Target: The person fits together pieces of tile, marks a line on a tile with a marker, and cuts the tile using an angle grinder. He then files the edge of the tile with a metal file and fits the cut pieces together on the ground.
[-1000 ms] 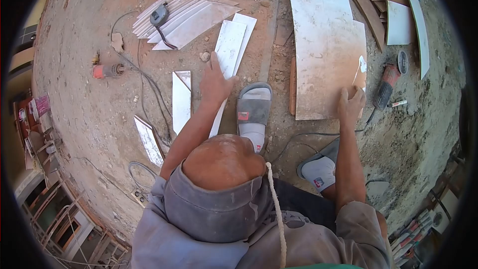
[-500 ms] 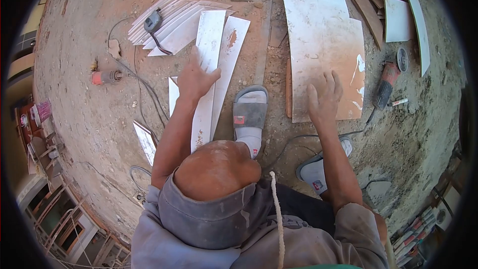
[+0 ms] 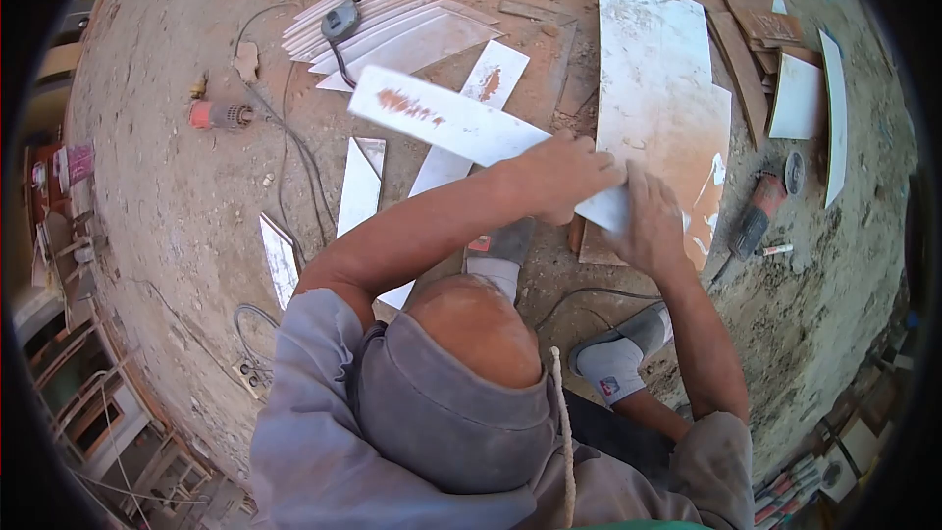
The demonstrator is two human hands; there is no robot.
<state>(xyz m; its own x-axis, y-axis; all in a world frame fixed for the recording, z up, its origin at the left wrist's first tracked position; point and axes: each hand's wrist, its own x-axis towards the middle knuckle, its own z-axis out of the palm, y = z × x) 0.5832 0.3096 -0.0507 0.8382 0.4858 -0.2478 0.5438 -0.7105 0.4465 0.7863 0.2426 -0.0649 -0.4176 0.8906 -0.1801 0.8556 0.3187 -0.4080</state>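
A long white tile strip [image 3: 451,121] with a brown worn patch slants across the middle, lifted off the ground. My left hand [image 3: 569,177] is closed around it towards its right end. At that end my right hand [image 3: 653,216] has its fingers on the strip, partly hiding its edge. Below lies a second white strip [image 3: 486,79], crossed by the raised one. To the right, large white tile slabs [image 3: 653,69] with brown dust lie beneath and beyond my right hand.
Fanned tile strips [image 3: 392,29] lie at upper left with a dark device [image 3: 341,20] on top. An angle grinder [image 3: 760,211] rests at right, and a red power tool [image 3: 218,116] at left. Cables [image 3: 304,162] run over the dirt. Offcuts [image 3: 795,98] are stacked at upper right.
The top white strip has been picked up and swung crosswise to the right. Both hands have come together at its right end; the view has shifted slightly.
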